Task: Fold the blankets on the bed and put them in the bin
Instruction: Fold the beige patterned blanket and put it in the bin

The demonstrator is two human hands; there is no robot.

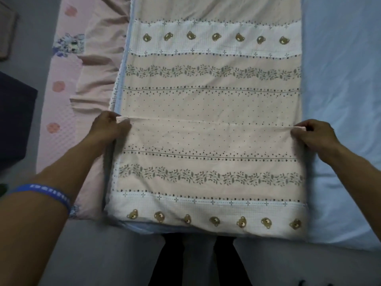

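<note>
Fingers curled tight on both sides: the left hand [110, 129] pinches the left end of the folded-over edge of the blanket [210, 141], the right hand [316, 134] pinches its right end; the beige, bear-printed blanket lies lengthwise along the bed's near edge, its near part doubled back on itself; pale blue sheet [340, 100] shows to the right, pink bedding [68, 112] to the left; grey floor [99, 254] lies below; a blue wristband [44, 196] circles the left forearm.
</note>
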